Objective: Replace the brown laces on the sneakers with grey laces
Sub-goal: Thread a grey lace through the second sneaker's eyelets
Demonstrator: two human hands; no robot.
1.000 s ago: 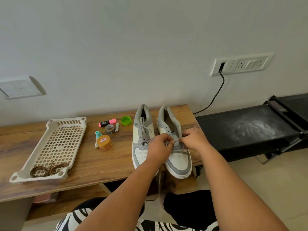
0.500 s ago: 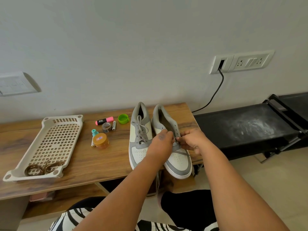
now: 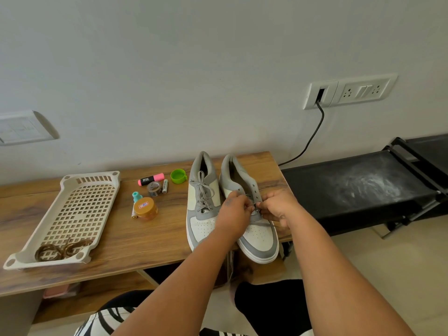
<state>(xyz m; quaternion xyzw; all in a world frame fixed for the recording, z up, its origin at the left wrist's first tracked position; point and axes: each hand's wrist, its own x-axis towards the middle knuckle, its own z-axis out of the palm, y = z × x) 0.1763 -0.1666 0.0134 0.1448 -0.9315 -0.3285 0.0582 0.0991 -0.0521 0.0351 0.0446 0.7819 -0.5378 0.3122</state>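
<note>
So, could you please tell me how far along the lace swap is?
Done: the brown laces lie in the tray; the left sneaker is laced grey. In hand: the left hand and right hand pinch the grey lace low on the right sneaker. Left: its upper eyelets.

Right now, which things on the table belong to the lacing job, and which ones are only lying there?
Job: left shoe, laced grey; right shoe; grey lace, pinched by left hand and right hand; brown laces in the tray.

Lying about: highlighter, green cap, tape, battery, jar, teal bottle.
</note>
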